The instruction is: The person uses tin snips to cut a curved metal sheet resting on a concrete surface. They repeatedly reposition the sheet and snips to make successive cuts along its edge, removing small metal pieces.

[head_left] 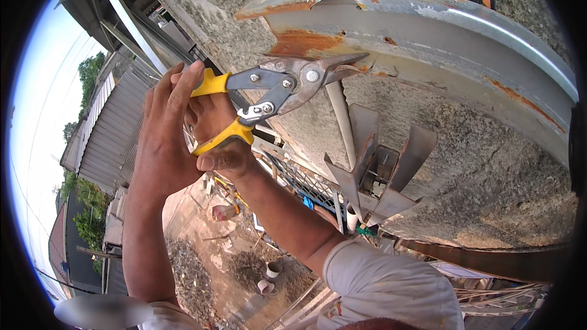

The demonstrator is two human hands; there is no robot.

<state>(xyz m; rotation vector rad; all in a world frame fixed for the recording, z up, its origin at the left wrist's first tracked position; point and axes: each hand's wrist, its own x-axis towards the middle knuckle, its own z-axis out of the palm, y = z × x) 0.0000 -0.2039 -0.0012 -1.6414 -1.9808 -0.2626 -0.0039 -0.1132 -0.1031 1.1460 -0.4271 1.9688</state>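
Yellow-handled snips (278,93) reach out at two o'clock from my left hand (164,131) and right hand (211,113), which are together, clamped around the handles (211,82). The blades (335,63) meet the lower edge of a rusty metal channel (422,33); rough wall (471,146) spreads at four o'clock.

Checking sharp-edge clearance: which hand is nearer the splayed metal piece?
Right. The right hand is up and left of the splayed metal piece in view; the left hand is farther left.
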